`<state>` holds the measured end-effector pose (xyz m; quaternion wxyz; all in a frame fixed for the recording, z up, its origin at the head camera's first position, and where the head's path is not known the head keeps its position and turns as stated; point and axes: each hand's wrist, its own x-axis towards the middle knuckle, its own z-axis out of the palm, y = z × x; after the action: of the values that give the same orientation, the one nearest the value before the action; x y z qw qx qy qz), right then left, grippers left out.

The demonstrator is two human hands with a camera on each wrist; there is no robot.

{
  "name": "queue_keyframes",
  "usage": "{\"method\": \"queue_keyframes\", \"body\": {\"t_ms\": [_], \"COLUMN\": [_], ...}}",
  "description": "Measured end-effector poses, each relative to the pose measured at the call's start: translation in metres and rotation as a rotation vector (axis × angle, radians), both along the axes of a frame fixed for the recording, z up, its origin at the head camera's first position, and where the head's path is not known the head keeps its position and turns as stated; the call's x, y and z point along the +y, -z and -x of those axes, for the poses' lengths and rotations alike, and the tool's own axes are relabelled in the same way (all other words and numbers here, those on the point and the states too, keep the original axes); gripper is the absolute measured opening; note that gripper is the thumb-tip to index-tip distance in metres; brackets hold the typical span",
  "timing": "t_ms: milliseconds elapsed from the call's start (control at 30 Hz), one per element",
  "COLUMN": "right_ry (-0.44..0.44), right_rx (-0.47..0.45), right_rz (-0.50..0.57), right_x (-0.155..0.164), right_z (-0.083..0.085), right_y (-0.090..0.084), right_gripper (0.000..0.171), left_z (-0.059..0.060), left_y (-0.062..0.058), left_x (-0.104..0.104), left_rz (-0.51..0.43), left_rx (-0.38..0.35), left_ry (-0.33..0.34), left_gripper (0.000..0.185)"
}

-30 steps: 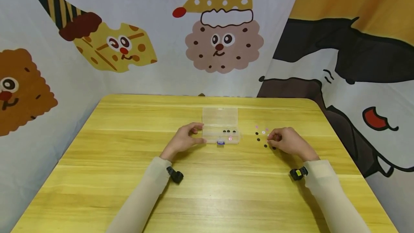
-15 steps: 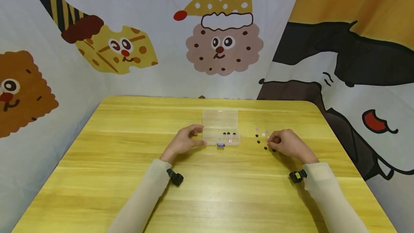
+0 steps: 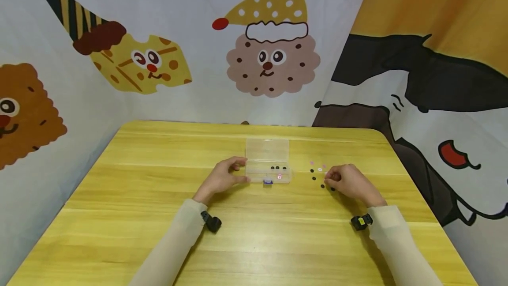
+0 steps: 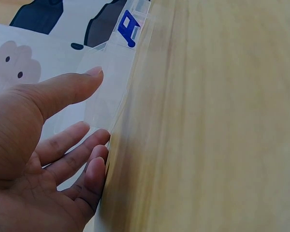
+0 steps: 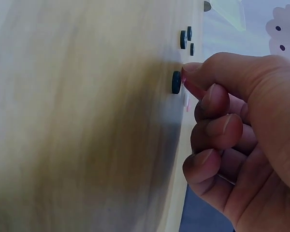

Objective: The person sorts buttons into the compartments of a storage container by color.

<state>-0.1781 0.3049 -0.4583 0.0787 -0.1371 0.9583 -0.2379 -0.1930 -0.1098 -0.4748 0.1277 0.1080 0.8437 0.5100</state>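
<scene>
A clear plastic box (image 3: 267,150) lies on the table with its lid raised at the back. Several black discs (image 3: 277,167) and a pink ring-like one (image 3: 279,176) are inside. At the box's left end rests my left hand (image 3: 220,178), thumb by the front corner and fingertips by the side. The left wrist view shows its thumb straight and its fingers loosely bent. To the right, my right hand (image 3: 351,183) pinches a tiny pink disc (image 5: 184,76) between thumb and index finger, just beside a black disc (image 5: 176,82). The fingers partly cover the pink piece.
Loose small discs, black (image 3: 314,178), white (image 3: 319,169) and pink (image 3: 311,163), lie scattered between the box and my right hand. A blue latch (image 3: 267,182) sits on the box front. Behind the wooden table (image 3: 254,242) hangs a cartoon-printed cloth (image 3: 158,109).
The head view has tilted a little, so the scene sits slightly lower. Both hands hold the same places: the left at the box, the right among the loose discs.
</scene>
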Motion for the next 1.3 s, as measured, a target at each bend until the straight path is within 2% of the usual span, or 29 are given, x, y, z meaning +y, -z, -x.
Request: {"method": "queue_keyframes", "body": {"t_ms": [333,700,967,1300], "right_ry": [0.034,0.055,0.047,0.052], "right_rx": [0.000,-0.015,0.019,0.045], "right_rz": [0.031,0.060,0.112,0.148], "right_x": [0.000,-0.002,-0.007,-0.018], "right_z": [-0.002,-0.003,-0.003,-0.002], "right_y": [0.000,0.001,0.001,-0.002], "right_gripper": [0.007,0.010,0.010,0.010], "left_z": [0.002,0.000,-0.004,-0.002], "left_y": [-0.002,0.001,-0.001,-0.002], "left_x": [0.003,0.002,0.002,0.002], "left_rz": [0.002,0.004,0.009,0.013], "left_rx": [-0.002,-0.001,-0.010,-0.010], "left_ry": [0.006,-0.007,-0.014,-0.017], "left_gripper": [0.065,0.064,0.063,0.062]}}
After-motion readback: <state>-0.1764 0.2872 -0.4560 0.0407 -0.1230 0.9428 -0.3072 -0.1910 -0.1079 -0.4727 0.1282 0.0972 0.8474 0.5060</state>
